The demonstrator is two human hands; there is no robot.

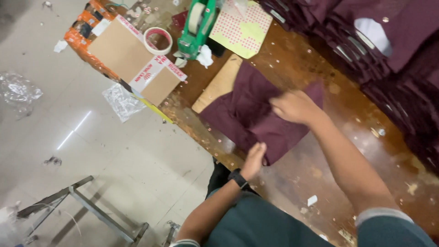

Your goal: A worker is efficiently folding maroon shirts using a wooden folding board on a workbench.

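Head view: maroon cloth (256, 114) flat on brown desk (347, 137), partly over wooden board (218, 83). Right hand (295, 106) pressed on cloth top, fingers curled, grip unclear. Left hand (254, 160) at cloth near edge, fingers together, pinch unclear. Tape dispenser (196, 29), tape roll (157, 40) beyond.

The maroon garment (256, 114) is matt woven cloth, soft and creased. The table (356, 137) is brown wood — worn, scuffed, with a dull sheen. A pale board (217, 84) looks like smooth bare wood. The cardboard box (123, 50) is matt paperboard — the floor (105, 151) glossy tile, the crumpled wrapper (121, 100) shiny clear plastic.
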